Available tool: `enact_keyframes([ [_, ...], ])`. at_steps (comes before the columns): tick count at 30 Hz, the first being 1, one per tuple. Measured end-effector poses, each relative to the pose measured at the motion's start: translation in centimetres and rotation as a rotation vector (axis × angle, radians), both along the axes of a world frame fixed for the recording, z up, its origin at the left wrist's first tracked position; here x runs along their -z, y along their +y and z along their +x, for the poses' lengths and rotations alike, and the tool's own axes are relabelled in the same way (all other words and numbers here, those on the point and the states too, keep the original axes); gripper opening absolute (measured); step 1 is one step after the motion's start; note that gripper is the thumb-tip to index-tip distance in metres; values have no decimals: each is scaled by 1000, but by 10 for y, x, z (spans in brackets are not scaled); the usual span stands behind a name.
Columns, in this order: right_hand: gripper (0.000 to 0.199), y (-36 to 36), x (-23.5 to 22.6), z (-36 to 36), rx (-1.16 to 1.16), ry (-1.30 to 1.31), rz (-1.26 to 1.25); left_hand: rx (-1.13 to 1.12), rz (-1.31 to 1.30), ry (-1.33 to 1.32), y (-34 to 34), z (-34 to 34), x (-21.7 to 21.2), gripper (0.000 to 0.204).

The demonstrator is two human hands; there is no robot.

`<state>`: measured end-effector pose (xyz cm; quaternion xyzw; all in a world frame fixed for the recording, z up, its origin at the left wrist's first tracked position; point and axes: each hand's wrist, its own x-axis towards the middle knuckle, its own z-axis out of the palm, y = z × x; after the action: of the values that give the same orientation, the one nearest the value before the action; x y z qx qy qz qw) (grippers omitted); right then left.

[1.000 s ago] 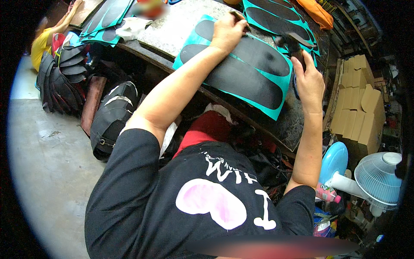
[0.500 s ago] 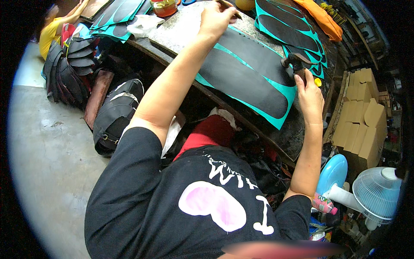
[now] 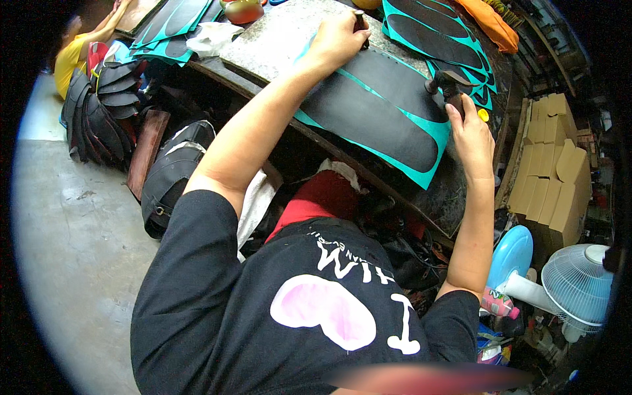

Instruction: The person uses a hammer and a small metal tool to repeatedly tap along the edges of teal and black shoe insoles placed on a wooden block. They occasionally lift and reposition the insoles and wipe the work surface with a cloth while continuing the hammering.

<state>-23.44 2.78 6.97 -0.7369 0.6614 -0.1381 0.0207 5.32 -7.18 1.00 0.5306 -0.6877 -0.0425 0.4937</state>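
Note:
My left hand (image 3: 337, 41) is closed around a short dark punch-like tool (image 3: 360, 21), held upright at the far edge of a teal sheet. Long black sole-shaped panels (image 3: 382, 125) cover most of that sheet (image 3: 428, 172). In my right hand (image 3: 473, 135) is a hammer (image 3: 450, 84), gripped by its handle, with its dark head over the sheet's right end. The hammer and the punch are well apart. My left fingers hide the punch's lower end.
Under the sheet's far side lies a pale stone slab (image 3: 263, 49) on the dark workbench (image 3: 447, 210). More teal-and-black sheets (image 3: 434, 33) are stacked at the back right. Cardboard boxes (image 3: 546, 171) and a blue fan (image 3: 576, 289) stand right. Another person's yellow sleeve (image 3: 69, 56) shows far left.
My left hand has shifted slightly right and nearer, and the punch has gone from tilted to upright. My right hand and the hammer have barely moved.

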Motion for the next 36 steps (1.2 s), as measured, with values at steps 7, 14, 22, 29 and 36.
enact_keyframes([
  [7,54,0,-4,1,28,-8,94,16,176,42,1,-20,-6,23],
  [14,52,-1,1,-1,-10,18,-2,181,121,644,4,-2,-11,19],
  [22,51,-11,-7,-5,-19,-13,19,73,250,560,13,11,11,15],
  [29,42,-5,-62,27,-298,-563,-221,19,134,256,11,10,10,15],
  [36,30,8,-94,54,-506,-791,-463,86,273,621,18,6,6,18],
])
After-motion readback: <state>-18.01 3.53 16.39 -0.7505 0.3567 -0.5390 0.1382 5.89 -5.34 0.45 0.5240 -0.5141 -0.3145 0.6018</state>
